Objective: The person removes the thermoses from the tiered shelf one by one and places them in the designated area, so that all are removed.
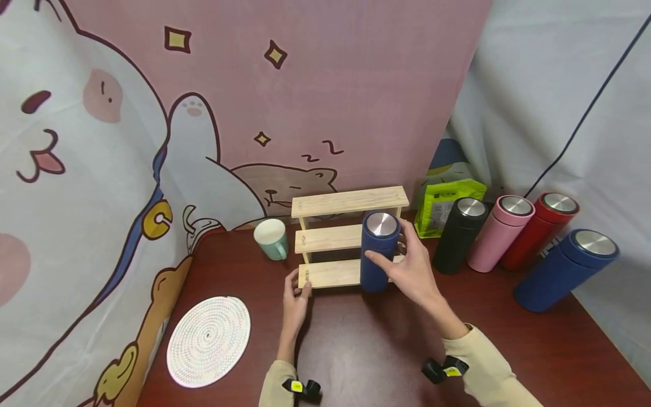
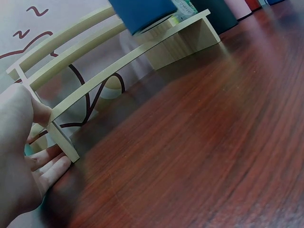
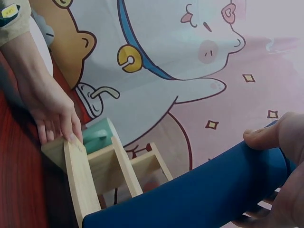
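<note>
A three-tier wooden step rack (image 1: 333,273) stands on the table. My left hand (image 1: 295,302) grips the left end of its lowest step, thumb above and fingers against the side panel, as the left wrist view also shows. My right hand (image 1: 414,265) holds a blue thermos bottle (image 1: 375,265) with a silver lid, thumb at the front and fingers round the far side. The bottle is upright at the right part of the lowest step. In the left wrist view its base (image 2: 147,21) is off the table; whether it touches the step I cannot tell.
Black (image 1: 455,240), pink (image 1: 495,237), red (image 1: 531,234) and blue (image 1: 554,277) bottles stand at the right. A green pouch (image 1: 432,209) is behind them. A mint mug (image 1: 274,249) stands left of the rack; a round woven mat (image 1: 208,342) lies front left.
</note>
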### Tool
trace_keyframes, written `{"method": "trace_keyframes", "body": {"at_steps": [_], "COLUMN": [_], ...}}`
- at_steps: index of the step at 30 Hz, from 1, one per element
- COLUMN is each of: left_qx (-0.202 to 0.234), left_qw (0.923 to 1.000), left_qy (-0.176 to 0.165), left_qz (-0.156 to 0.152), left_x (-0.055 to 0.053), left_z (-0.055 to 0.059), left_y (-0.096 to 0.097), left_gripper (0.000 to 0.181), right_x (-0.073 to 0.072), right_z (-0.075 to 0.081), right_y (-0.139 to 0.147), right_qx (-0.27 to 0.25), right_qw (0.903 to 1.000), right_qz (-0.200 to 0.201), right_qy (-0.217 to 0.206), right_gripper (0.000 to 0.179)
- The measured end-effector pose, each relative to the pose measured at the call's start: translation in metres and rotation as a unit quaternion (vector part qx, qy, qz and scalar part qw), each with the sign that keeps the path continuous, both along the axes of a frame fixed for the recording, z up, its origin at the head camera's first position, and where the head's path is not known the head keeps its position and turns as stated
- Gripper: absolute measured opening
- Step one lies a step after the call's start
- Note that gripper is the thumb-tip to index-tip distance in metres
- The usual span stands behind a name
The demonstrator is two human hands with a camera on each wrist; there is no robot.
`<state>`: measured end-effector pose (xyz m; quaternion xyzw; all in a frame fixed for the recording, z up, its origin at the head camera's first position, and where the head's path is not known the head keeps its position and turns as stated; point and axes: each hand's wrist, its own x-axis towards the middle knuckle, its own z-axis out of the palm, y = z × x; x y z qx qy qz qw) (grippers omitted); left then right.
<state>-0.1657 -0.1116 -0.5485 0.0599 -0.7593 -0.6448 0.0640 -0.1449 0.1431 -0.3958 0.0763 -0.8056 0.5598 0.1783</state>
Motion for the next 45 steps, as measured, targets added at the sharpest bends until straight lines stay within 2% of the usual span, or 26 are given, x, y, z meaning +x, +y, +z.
{"method": "trace_keyframes", "body": {"at_steps": [2,5,9,16,26,35,42,45], "left_qx": [-0.002,0.0,0.003,-0.001,0.004,0.003,-0.007,-0.009], "left_qw": [1.0,1.0,1.0,1.0,0.9999,0.9999,0.9997,0.9996], "left_qy": [0.005,0.006,0.005,0.008,0.014,0.012,0.016,0.017], "left_qz": [-0.003,-0.001,-0.001,-0.001,-0.002,-0.008,0.014,0.02], "left_x": [0.004,0.006,0.005,0.004,0.004,0.003,-0.011,-0.013], "left_z": [0.007,0.01,0.009,0.009,0.007,0.005,-0.028,-0.033], "left_y": [0.0,0.001,0.001,0.0,0.0,0.0,-0.002,-0.002], "left_gripper": [0.05,0.05,0.051,0.051,0.05,0.05,0.05,0.049], "right_x": [0.0,0.001,0.004,0.012,0.025,0.042,0.051,0.054], "right_z": [0.0,0.0,-0.001,-0.003,-0.001,-0.008,-0.013,-0.015], "right_y": [0.004,0.011,0.02,0.036,0.062,0.089,0.11,0.119], "right_qx": [0.002,0.0,-0.001,0.019,0.051,0.07,0.077,0.079], "right_qw": [1.0,0.9999,0.9999,0.9987,0.9936,0.9865,0.9801,0.9769], "right_qz": [-0.005,-0.007,-0.013,-0.047,-0.1,-0.142,-0.168,-0.181], "right_qy": [0.003,0.007,0.007,0.002,-0.015,-0.04,-0.072,-0.081], "right_gripper": [0.076,0.077,0.079,0.078,0.08,0.082,0.084,0.084]}}
